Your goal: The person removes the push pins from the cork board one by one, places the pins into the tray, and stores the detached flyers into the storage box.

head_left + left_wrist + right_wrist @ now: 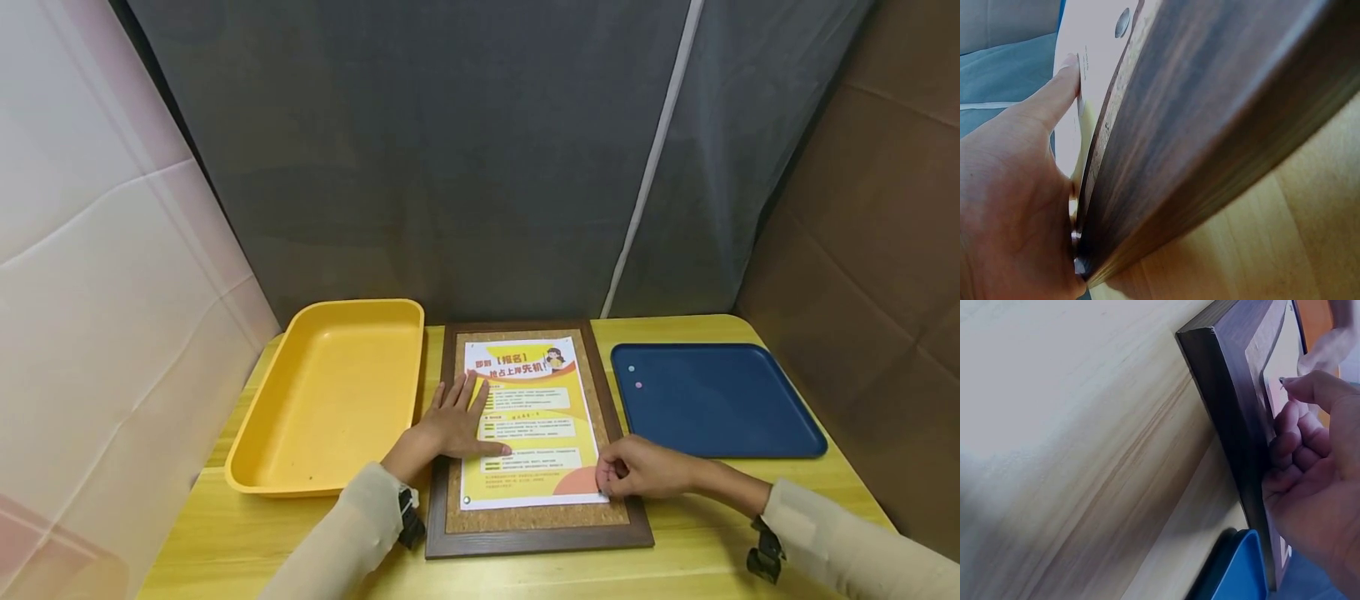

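Note:
A yellow and white printed poster (534,402) lies on a cork board (536,520) with a dark brown wooden frame (540,542). My left hand (455,425) rests flat on the poster's left side, fingers spread and thumb pointing right. At the poster's lower right corner, my right hand (645,468) has its fingers curled. Between thumb and finger it pinches a small thumbtack (1282,380), whose thin pin shows in the right wrist view. Another round tack (467,500) sits in the poster's lower left corner. The upper corners are too small to read clearly.
To the left stands a deep yellow tray (247,462) with tiny dark specks in it. A flat blue tray (723,404) lies to the right, holding two small tacks (632,368) near its left edge. Everything is on a wooden table (712,533) with curtains around it.

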Demonstrator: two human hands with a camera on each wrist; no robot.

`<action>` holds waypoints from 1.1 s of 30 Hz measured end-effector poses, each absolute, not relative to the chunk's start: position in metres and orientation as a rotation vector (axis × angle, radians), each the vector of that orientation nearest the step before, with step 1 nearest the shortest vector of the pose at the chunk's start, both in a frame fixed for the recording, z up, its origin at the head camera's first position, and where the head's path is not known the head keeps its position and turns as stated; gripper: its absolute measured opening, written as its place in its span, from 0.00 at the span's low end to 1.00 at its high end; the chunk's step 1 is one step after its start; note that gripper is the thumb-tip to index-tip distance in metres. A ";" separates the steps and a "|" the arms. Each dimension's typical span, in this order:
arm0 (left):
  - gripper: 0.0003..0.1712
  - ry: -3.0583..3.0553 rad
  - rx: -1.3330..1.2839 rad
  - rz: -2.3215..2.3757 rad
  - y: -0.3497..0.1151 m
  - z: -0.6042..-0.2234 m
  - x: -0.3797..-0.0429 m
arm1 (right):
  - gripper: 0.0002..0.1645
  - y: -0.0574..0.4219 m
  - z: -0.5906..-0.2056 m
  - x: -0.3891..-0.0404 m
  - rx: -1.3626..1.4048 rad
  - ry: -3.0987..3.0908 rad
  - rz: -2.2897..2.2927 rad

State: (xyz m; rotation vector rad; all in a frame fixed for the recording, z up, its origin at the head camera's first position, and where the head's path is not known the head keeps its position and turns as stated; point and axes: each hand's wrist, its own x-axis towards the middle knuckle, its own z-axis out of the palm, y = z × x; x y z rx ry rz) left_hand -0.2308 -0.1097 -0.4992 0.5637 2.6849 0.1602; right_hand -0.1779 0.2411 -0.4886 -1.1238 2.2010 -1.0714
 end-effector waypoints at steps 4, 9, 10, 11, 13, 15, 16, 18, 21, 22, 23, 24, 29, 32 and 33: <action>0.71 2.697 0.565 0.137 -0.109 -0.490 -0.226 | 0.08 0.243 -0.489 -0.179 -1.065 2.202 -1.126; 0.71 2.692 0.559 0.142 -0.109 -0.491 -0.227 | 0.08 0.246 -0.492 -0.183 -1.055 2.218 -1.180; 0.72 2.690 0.558 0.149 -0.109 -0.494 -0.228 | 0.07 0.247 -0.493 -0.184 -1.054 2.222 -1.189; 0.73 2.686 0.556 0.152 -0.110 -0.498 -0.230 | 0.07 0.247 -0.494 -0.184 -1.054 2.227 -1.199; 0.73 2.683 0.549 0.149 -0.110 -0.504 -0.233 | 0.07 0.249 -0.495 -0.184 -1.052 2.239 -1.221; 0.73 2.691 0.547 0.149 -0.110 -0.504 -0.233 | 0.06 0.250 -0.497 -0.185 -1.050 2.260 -1.237; 0.72 2.692 0.548 0.142 -0.109 -0.502 -0.232 | 0.06 0.251 -0.497 -0.185 -1.050 2.276 -1.241; 0.71 2.698 0.551 0.137 -0.109 -0.496 -0.229 | 0.06 0.253 -0.497 -0.187 -1.044 2.307 -1.246; 0.70 2.702 0.561 0.141 -0.108 -0.488 -0.224 | 0.08 0.255 -0.498 -0.188 -1.033 2.345 -1.255; 0.70 2.702 0.565 0.140 -0.108 -0.488 -0.224 | 0.08 0.256 -0.498 -0.189 -1.025 2.353 -1.259; 0.70 2.703 0.565 0.143 -0.108 -0.487 -0.223 | 0.09 0.257 -0.497 -0.189 -1.017 2.354 -1.266; 0.70 2.703 0.564 0.142 -0.108 -0.487 -0.222 | 0.09 0.258 -0.496 -0.190 -1.010 2.356 -1.273; 0.71 2.708 0.563 0.135 -0.108 -0.487 -0.222 | 0.06 0.262 -0.491 -0.191 -0.982 2.363 -1.294; 0.70 2.711 0.561 0.131 -0.108 -0.488 -0.223 | 0.05 0.263 -0.488 -0.193 -0.987 2.380 -1.295; 0.70 2.712 0.561 0.130 -0.108 -0.489 -0.223 | 0.04 0.264 -0.487 -0.194 -0.988 2.389 -1.294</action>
